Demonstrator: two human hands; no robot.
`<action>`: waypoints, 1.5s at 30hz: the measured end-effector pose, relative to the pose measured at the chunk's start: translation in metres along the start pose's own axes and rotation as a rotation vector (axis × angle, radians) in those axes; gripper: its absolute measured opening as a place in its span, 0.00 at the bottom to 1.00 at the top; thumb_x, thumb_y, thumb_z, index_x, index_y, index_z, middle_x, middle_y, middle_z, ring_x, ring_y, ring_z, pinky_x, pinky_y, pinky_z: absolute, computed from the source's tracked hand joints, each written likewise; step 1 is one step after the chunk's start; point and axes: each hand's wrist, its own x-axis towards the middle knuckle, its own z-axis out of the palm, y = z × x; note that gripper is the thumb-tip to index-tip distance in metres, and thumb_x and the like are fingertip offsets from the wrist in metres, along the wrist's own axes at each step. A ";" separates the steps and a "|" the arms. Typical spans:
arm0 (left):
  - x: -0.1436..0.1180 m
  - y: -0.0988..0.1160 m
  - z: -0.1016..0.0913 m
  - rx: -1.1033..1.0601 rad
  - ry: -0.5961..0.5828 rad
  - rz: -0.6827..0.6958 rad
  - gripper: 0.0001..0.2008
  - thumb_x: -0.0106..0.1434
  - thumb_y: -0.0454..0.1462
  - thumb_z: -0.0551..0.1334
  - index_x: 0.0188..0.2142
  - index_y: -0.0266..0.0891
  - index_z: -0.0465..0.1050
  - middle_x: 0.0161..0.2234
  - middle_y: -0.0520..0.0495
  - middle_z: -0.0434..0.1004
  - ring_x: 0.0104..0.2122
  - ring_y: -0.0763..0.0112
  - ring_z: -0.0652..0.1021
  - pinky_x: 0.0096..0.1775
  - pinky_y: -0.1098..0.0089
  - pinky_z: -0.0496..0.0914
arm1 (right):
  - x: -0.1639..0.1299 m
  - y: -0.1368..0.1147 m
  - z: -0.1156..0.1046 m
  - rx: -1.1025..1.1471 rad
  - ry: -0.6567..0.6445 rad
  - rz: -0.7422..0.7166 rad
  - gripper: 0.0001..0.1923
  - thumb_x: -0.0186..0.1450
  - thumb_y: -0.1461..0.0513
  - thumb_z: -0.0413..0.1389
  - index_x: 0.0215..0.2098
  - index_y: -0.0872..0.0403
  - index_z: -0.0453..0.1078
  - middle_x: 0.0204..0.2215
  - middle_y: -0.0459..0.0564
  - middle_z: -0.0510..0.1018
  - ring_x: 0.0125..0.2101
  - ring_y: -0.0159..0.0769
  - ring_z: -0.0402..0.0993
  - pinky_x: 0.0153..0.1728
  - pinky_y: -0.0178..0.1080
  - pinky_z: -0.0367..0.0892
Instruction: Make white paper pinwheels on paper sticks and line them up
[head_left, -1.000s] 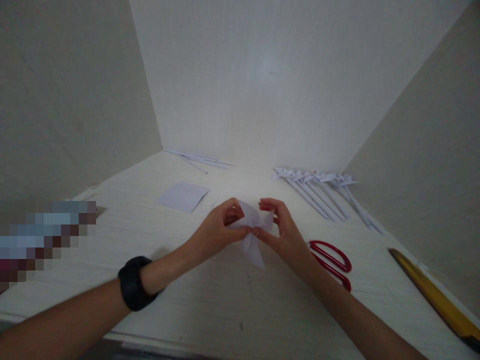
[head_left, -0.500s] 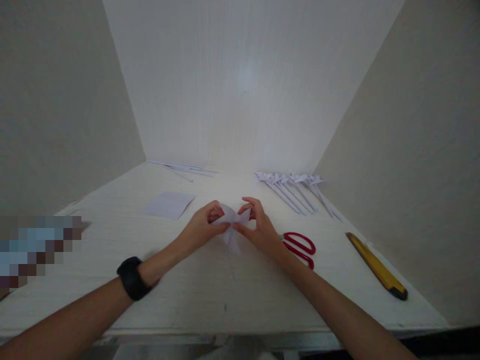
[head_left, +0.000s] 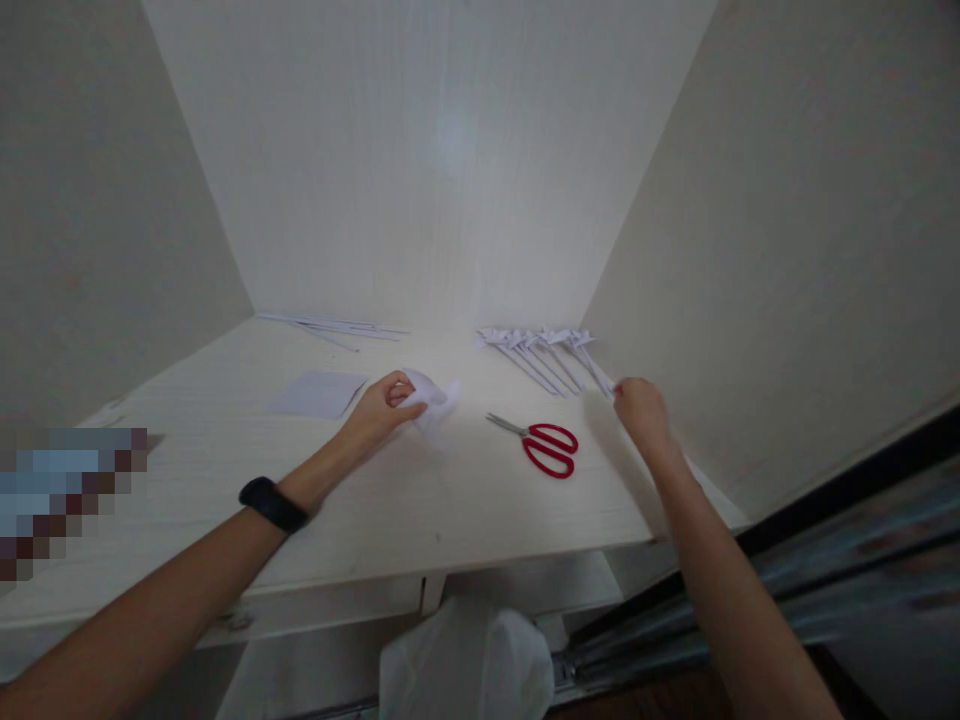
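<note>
My left hand [head_left: 390, 400], with a black band on its wrist, pinches a white paper pinwheel [head_left: 433, 400] whose tips are bent in toward its middle. Over at the table's right side is my right hand [head_left: 643, 412], its fingers curled closed. What they hold, if anything, is hidden behind the hand. Red-handled scissors [head_left: 551, 450] lie between the two hands, blades pointing left. Several finished paper pinwheels on sticks [head_left: 536, 350] lie in a row at the back right, just beyond my right hand.
A flat sheet of white paper [head_left: 319, 393] lies left of my left hand. Thin white paper sticks [head_left: 330, 328] rest along the back wall. Walls enclose the white table [head_left: 360, 520] at the back and right. A blurred-out object [head_left: 67, 480] sits at the left edge.
My right hand has let go of the pinwheel and moved right, to where the yellow cutter lay; the cutter no longer shows. My left hand keeps the pinwheel. The view has shifted.
</note>
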 end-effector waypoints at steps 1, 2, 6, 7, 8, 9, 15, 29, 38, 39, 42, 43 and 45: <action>0.000 0.001 0.000 0.010 -0.005 0.003 0.14 0.44 0.37 0.69 0.30 0.39 0.67 0.31 0.49 0.80 0.32 0.66 0.79 0.37 0.67 0.71 | -0.004 0.018 -0.007 -0.078 -0.022 0.031 0.15 0.63 0.73 0.46 0.41 0.69 0.73 0.41 0.75 0.75 0.46 0.57 0.74 0.45 0.52 0.66; 0.000 0.001 0.001 0.018 -0.010 0.008 0.14 0.44 0.37 0.69 0.29 0.40 0.67 0.31 0.49 0.80 0.32 0.66 0.79 0.37 0.67 0.71 | -0.008 0.033 -0.013 -0.146 -0.044 0.044 0.14 0.63 0.73 0.47 0.41 0.70 0.73 0.42 0.77 0.75 0.47 0.59 0.73 0.44 0.52 0.67; 0.000 0.000 0.000 0.037 -0.015 0.026 0.15 0.43 0.38 0.70 0.28 0.40 0.66 0.29 0.49 0.79 0.30 0.66 0.78 0.34 0.68 0.71 | -0.020 0.063 -0.018 -0.332 -0.152 0.033 0.15 0.66 0.73 0.45 0.42 0.68 0.73 0.43 0.72 0.76 0.47 0.53 0.74 0.44 0.48 0.68; 0.000 0.000 0.000 0.038 -0.016 0.028 0.15 0.43 0.38 0.70 0.27 0.40 0.66 0.29 0.49 0.79 0.30 0.66 0.78 0.33 0.68 0.71 | -0.020 0.065 -0.015 -0.364 -0.175 0.032 0.14 0.67 0.71 0.45 0.42 0.66 0.72 0.43 0.69 0.76 0.46 0.50 0.74 0.45 0.48 0.68; 0.000 -0.001 0.000 0.035 -0.015 0.030 0.15 0.43 0.38 0.70 0.27 0.40 0.66 0.28 0.50 0.78 0.29 0.67 0.78 0.33 0.69 0.70 | -0.019 0.065 -0.012 -0.389 -0.196 0.029 0.12 0.68 0.69 0.47 0.43 0.64 0.72 0.44 0.65 0.76 0.46 0.47 0.74 0.45 0.47 0.69; 0.001 -0.002 -0.001 0.029 -0.015 0.029 0.15 0.42 0.38 0.70 0.27 0.40 0.66 0.27 0.50 0.78 0.29 0.67 0.78 0.33 0.69 0.70 | -0.017 0.064 -0.008 -0.411 -0.215 0.033 0.11 0.69 0.65 0.50 0.45 0.62 0.71 0.45 0.61 0.76 0.45 0.44 0.74 0.45 0.47 0.69; 0.003 -0.007 -0.006 -0.036 0.014 0.036 0.17 0.41 0.38 0.71 0.30 0.39 0.68 0.31 0.48 0.79 0.31 0.66 0.79 0.38 0.66 0.69 | -0.001 0.057 0.007 -0.450 -0.280 0.027 0.16 0.67 0.58 0.54 0.51 0.56 0.66 0.49 0.54 0.72 0.44 0.40 0.73 0.43 0.47 0.71; 0.003 -0.011 -0.003 -0.125 -0.038 0.076 0.17 0.43 0.38 0.71 0.32 0.38 0.68 0.33 0.47 0.79 0.35 0.65 0.79 0.41 0.64 0.70 | -0.005 -0.022 -0.003 0.000 -0.071 -0.285 0.09 0.66 0.68 0.49 0.36 0.60 0.71 0.37 0.61 0.79 0.40 0.42 0.77 0.41 0.40 0.67; -0.006 -0.002 0.003 -0.061 0.008 0.078 0.12 0.47 0.38 0.68 0.32 0.37 0.72 0.32 0.48 0.79 0.35 0.64 0.79 0.40 0.65 0.71 | -0.077 -0.158 0.015 1.056 0.051 -0.758 0.06 0.65 0.60 0.56 0.32 0.54 0.68 0.27 0.45 0.76 0.27 0.31 0.77 0.32 0.35 0.71; -0.007 0.000 0.004 -0.061 0.049 0.101 0.10 0.48 0.38 0.67 0.30 0.37 0.72 0.32 0.48 0.79 0.35 0.65 0.78 0.40 0.66 0.71 | -0.081 -0.165 0.016 1.102 0.071 -0.768 0.04 0.65 0.61 0.56 0.32 0.54 0.68 0.27 0.45 0.76 0.28 0.31 0.76 0.33 0.36 0.71; -0.010 0.003 0.007 -0.114 0.110 0.123 0.08 0.48 0.38 0.67 0.28 0.37 0.72 0.29 0.49 0.79 0.32 0.67 0.78 0.35 0.69 0.72 | -0.087 -0.175 0.019 1.097 0.184 -0.821 0.03 0.64 0.66 0.56 0.32 0.53 0.68 0.26 0.44 0.75 0.26 0.30 0.75 0.30 0.34 0.70; -0.011 0.004 0.009 -0.136 0.115 0.121 0.08 0.49 0.37 0.67 0.29 0.37 0.72 0.29 0.50 0.79 0.31 0.68 0.78 0.34 0.69 0.71 | -0.088 -0.176 0.020 1.066 0.222 -0.849 0.04 0.63 0.67 0.56 0.31 0.53 0.68 0.25 0.44 0.75 0.26 0.30 0.74 0.30 0.33 0.69; -0.013 0.005 0.012 -0.167 0.107 0.124 0.07 0.48 0.37 0.67 0.28 0.37 0.72 0.28 0.50 0.78 0.30 0.69 0.77 0.33 0.71 0.71 | -0.088 -0.177 0.023 1.010 0.279 -0.900 0.05 0.63 0.68 0.57 0.30 0.53 0.68 0.25 0.45 0.75 0.26 0.30 0.72 0.30 0.33 0.68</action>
